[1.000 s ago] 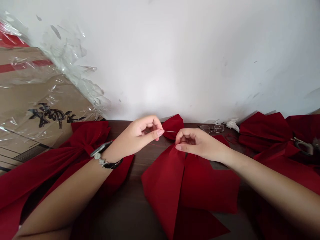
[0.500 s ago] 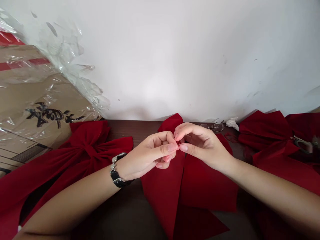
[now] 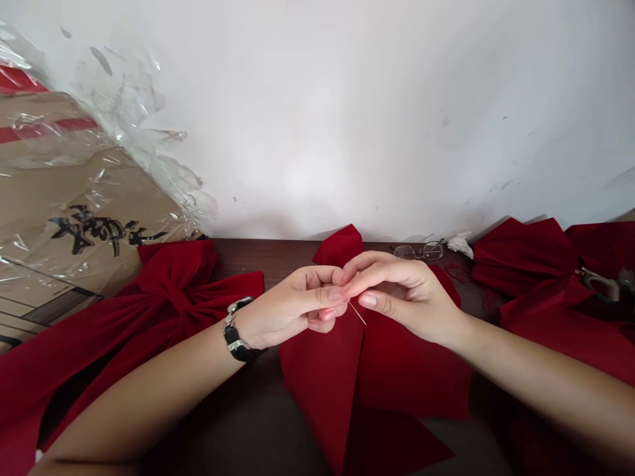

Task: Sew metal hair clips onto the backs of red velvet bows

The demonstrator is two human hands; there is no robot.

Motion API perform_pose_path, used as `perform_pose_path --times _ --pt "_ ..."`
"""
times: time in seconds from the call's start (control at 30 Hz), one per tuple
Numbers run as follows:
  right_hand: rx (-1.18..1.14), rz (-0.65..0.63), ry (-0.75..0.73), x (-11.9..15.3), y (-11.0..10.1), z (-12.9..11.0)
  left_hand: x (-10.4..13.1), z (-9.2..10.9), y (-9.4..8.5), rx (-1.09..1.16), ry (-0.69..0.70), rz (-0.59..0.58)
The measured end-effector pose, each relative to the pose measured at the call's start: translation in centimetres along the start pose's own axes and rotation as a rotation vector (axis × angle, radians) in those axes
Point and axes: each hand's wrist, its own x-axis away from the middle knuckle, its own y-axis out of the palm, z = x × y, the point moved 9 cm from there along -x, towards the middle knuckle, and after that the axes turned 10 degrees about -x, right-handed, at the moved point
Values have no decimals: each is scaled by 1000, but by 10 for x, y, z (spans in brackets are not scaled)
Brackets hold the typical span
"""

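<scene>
My left hand [image 3: 312, 301] is closed, its thumb and forefinger pinching a thin sewing needle [image 3: 358, 314] that points down and to the right. My right hand [image 3: 401, 287] curves in from the other side. Its forefinger touches the left fingertips, while its thumb stays apart beside the needle. Any thread at the pinch is too fine to make out. Beneath both hands lies a folded piece of red fabric [image 3: 322, 383], with a pointed tail toward the front.
A finished-looking red bow [image 3: 178, 291] lies at left, before a plastic-wrapped cardboard box [image 3: 59, 172]. Eyeglasses [image 3: 419, 251] and a crumpled white tissue [image 3: 460, 243] rest by the wall. More red fabric [image 3: 526, 254] and scissors [image 3: 600, 285] are at right, on the dark table [image 3: 243, 254].
The needle has swung from roughly level to slanting downward. My right thumb has come off it, and the right fingers have moved over the left fingertips.
</scene>
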Motion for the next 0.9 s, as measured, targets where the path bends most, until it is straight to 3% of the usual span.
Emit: perform_pose_path --times 0.17,0.37,0.57,0.67,0.77,0.9 --pt "142 25 -88 0 -3 -9 -3 -6 0 -11 -27 -17" --pt "382 -99 -167 -4 5 -23 -4 -5 -5 -18 -4 -22" --pt "565 -150 -365 2 16 -26 -5 -15 0 21 -75 -22" --pt "408 -112 -279 0 8 -22 -6 -18 0 -43 -84 -59" --pt "89 28 -86 -5 -14 -20 -7 -15 -7 -261 -59 -64" --pt "-103 257 -45 -2 -46 -52 -10 -1 -28 -702 29 12"
